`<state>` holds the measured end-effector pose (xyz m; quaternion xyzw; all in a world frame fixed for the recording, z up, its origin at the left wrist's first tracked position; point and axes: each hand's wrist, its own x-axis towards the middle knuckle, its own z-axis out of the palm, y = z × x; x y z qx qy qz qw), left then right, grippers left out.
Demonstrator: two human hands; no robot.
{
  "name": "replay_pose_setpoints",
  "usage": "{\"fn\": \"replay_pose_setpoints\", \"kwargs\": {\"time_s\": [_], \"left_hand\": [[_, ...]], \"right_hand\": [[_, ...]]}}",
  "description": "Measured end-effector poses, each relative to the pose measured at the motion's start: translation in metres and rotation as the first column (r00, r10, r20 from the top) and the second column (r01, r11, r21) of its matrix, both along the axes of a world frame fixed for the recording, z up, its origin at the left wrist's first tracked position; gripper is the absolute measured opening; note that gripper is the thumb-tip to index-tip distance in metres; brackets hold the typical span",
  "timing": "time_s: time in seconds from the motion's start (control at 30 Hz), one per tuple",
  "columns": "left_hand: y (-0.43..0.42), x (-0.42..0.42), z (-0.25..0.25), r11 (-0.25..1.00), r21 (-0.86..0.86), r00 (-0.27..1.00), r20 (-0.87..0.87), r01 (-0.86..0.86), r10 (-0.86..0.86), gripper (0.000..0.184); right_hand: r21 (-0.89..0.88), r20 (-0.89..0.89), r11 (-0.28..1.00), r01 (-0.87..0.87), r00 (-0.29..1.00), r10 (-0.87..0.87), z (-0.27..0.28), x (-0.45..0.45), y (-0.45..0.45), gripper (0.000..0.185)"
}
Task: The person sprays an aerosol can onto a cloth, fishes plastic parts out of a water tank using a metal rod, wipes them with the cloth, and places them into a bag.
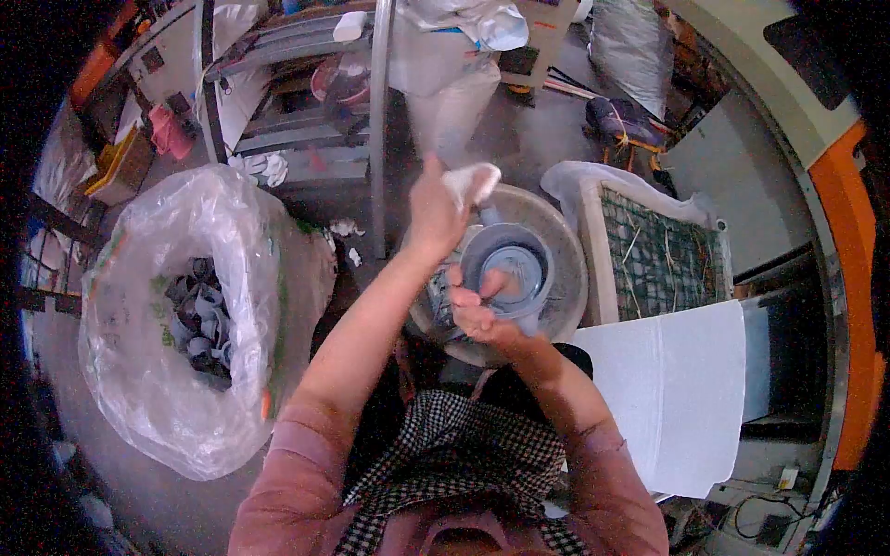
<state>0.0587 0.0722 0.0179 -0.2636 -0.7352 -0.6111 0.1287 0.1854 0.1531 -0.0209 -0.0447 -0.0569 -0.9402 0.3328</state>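
Observation:
My right hand [477,315] is wrapped round a grey plastic ring-shaped part [547,264], with fingertips showing through its round opening. Just above and left of it, my left hand [436,211] is closed on a white cloth [475,182], which looks crumpled and slightly blurred. Both hands are over a round tub [575,292] in front of my lap. The part and my hands hide much of what lies inside the tub.
On the left stands a clear plastic bag [139,324] with grey plastic pieces [199,320] in it. A crate with green netting [649,250] and a white board [686,389] are on the right. Metal shelving [378,130] rises behind; a person's trouser leg [450,102] is ahead.

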Motion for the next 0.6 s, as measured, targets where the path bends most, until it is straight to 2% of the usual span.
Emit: {"fn": "replay_pose_setpoints", "kwargs": {"time_s": [0.03,0.07,0.1,0.17,0.2,0.23,0.3,0.4,0.43,0.47,0.5,0.53,0.57,0.6], "left_hand": [[0.000,-0.002,0.005,0.984,0.128,0.987,-0.084,-0.123,0.134,0.034],[0.003,-0.005,0.012,0.946,0.305,0.978,-0.139,-0.108,0.156,0.036],[0.002,-0.006,0.012,0.946,0.305,0.978,-0.140,-0.107,0.156,0.036],[-0.002,-0.007,0.011,0.943,0.326,0.998,0.019,-0.067,0.064,0.036],[-0.009,-0.005,0.019,0.932,0.357,0.996,0.041,0.063,-0.083,0.028],[-0.017,-0.004,0.030,0.888,0.409,0.942,0.158,0.210,-0.296,0.030],[-0.024,-0.003,0.045,0.855,0.438,0.848,0.307,0.277,-0.431,0.038],[-0.019,-0.003,0.038,0.859,0.392,0.863,0.244,0.330,-0.442,0.042],[-0.015,-0.008,0.026,0.860,0.396,0.863,0.249,0.324,-0.440,0.042],[-0.008,-0.015,0.005,0.937,0.174,0.932,0.150,0.304,-0.330,0.042],[-0.001,-0.018,-0.014,0.970,-0.052,0.971,0.020,0.239,-0.238,0.043],[0.004,-0.005,-0.010,0.966,-0.073,0.967,0.066,0.249,-0.245,0.044],[0.008,0.007,-0.005,0.920,0.105,0.869,0.302,0.378,-0.392,0.040],[0.007,0.006,-0.008,0.896,0.127,0.823,0.359,0.425,-0.441,0.035]], "right_hand": [[0.001,0.062,0.999,-0.049,0.997,0.049,0.002,0.001,-0.003,0.042],[-0.002,0.122,0.995,-0.098,0.988,0.097,0.003,0.000,-0.005,0.042],[-0.002,0.122,0.995,-0.097,0.988,0.097,0.000,-0.002,-0.008,0.042],[0.042,-0.078,0.997,-0.062,0.995,0.065,-0.008,-0.005,-0.010,0.041],[0.042,-0.077,0.997,-0.062,0.995,0.065,-0.009,-0.004,-0.010,0.041],[0.019,-0.061,0.999,-0.039,0.997,0.040,-0.009,-0.002,-0.008,0.041],[-0.005,-0.045,1.000,-0.016,0.999,0.016,-0.011,-0.001,-0.005,0.040],[-0.001,-0.043,1.000,-0.015,0.999,0.015,-0.013,-0.002,-0.004,0.039],[-0.085,-0.027,0.996,-0.010,1.000,0.008,-0.011,-0.001,-0.006,0.038],[-0.170,-0.011,0.985,-0.003,1.000,0.001,-0.010,-0.001,-0.008,0.036],[-0.171,-0.009,0.985,-0.006,1.000,0.005,-0.011,-0.002,-0.008,0.036],[-0.105,-0.122,0.994,-0.015,0.993,0.002,-0.013,-0.006,-0.007,0.036],[-0.036,-0.233,0.999,-0.020,0.973,0.011,-0.013,-0.008,-0.005,0.036],[-0.035,-0.231,0.999,-0.023,0.973,0.014,-0.008,-0.007,-0.005,0.036]]}}
